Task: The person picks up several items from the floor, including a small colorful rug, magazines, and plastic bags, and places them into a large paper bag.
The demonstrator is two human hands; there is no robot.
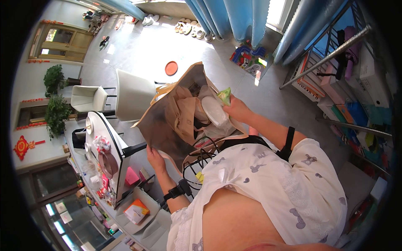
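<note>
A large brown paper bag stands wide-mouthed in front of me. My left hand grips its left edge. At the bag's right rim, my right hand holds a small green plastic wrapper; whether these fingers also grip the rim is hidden. Inside the bag lie crumpled brown paper bags, a white oval plastic container and some thin clear plastic. Black cables hang between the bag and my patterned white top.
At left, a white table carries a brown round box and clutter. Pale chairs stand beside it. An orange-red round dish lies on the sunlit floor. Right of me rises a metal rack with boxes. Blue curtains hang beyond.
</note>
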